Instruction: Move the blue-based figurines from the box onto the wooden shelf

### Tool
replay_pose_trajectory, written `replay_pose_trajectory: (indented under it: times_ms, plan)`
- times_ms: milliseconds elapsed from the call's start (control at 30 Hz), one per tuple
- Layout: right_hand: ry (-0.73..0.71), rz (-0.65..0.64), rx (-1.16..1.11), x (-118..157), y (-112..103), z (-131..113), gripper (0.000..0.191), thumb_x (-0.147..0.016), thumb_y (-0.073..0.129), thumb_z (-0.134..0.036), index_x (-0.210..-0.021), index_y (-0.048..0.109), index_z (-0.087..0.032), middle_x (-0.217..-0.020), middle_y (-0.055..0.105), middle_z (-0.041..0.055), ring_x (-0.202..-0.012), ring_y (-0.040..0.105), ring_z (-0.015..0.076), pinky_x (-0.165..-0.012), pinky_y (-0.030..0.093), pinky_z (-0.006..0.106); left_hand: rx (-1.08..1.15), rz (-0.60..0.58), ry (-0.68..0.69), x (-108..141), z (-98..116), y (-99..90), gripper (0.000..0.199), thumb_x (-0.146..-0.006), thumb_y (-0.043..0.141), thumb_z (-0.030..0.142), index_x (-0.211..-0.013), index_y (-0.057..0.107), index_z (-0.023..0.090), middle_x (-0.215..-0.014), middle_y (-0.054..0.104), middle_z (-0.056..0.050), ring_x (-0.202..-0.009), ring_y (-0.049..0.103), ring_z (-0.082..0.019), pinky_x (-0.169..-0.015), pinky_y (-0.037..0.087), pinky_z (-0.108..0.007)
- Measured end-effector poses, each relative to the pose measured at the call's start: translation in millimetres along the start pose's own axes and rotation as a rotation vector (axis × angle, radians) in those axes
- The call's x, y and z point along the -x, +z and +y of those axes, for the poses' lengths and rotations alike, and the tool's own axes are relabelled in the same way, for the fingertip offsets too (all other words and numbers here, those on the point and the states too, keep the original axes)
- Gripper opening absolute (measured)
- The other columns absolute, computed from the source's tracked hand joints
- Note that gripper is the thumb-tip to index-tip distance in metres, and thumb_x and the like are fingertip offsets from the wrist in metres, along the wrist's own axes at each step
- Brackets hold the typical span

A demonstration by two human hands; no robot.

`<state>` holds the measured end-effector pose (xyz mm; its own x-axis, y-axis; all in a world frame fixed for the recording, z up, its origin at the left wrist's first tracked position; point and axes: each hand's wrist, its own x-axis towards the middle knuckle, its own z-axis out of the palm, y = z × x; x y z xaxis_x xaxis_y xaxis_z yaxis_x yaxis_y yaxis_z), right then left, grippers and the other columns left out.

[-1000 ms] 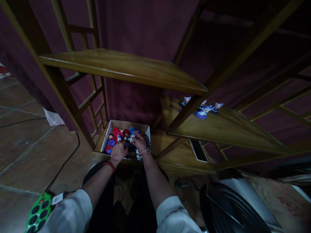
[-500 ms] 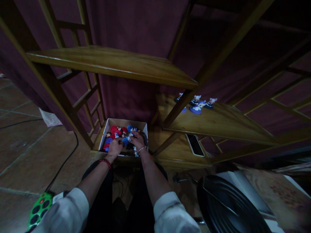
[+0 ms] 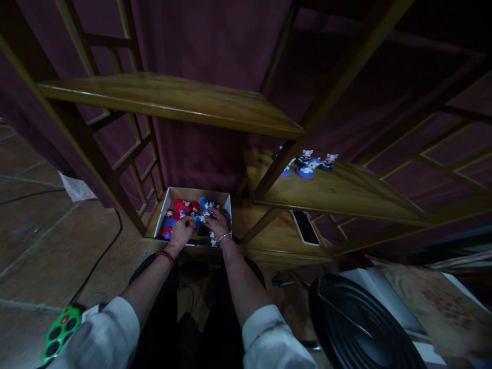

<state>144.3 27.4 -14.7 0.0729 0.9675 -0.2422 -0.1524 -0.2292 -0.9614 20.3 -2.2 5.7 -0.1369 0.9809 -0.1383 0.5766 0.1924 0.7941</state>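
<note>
On the low left shelf [image 3: 249,214], red and blue figurines [image 3: 180,206] are lying jumbled inside a white-walled cardboard box [image 3: 198,194]. Left hand [image 3: 182,230] is sitting over them, fingers curled; can't tell if pinching. Right hand [image 3: 217,224] is spreading over blue-and-white figurines [image 3: 204,217], grip unclear. Farther right, a smartphone [image 3: 305,228] is lying; more figurines [image 3: 306,169] are clustering on the higher right shelf [image 3: 346,197].

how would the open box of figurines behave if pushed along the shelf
The thin-walled box may flex slightly. Low and broad, it probably won't tip. The jumbled figurines inside would likely shift and knock together.
</note>
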Motion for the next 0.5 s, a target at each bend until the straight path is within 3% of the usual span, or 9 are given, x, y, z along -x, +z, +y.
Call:
replay_pose_trajectory:
  times_ms: [167,500]
  plan:
    - [0.021,-0.004,-0.119,-0.6,0.8,-0.6,0.044,-0.050,0.061,-0.027,-0.092,0.054,-0.019,-0.076,0.055,-0.0014,-0.068,0.053,0.0120,-0.064,0.047,0.028,0.277,-0.022,-0.052,0.1,0.7,3.4,0.021,-0.071,0.043,0.026,-0.081,0.058,0.014,-0.065,0.060,0.000,-0.059,0.054,-0.009,-0.056,0.043,-0.018]
    - [-0.021,-0.009,-0.051,1.2,-0.2,-3.3,0.038,-0.051,0.063,-0.028,-0.088,0.058,-0.021,-0.079,0.058,-0.0015,-0.071,0.054,0.0127,-0.064,0.047,0.027,0.869,-0.057,-0.194,2.1,4.8,2.2,0.019,-0.053,0.064,0.026,-0.065,0.056,0.014,-0.066,0.057,0.001,-0.064,0.054,-0.010,-0.066,0.047,-0.023]
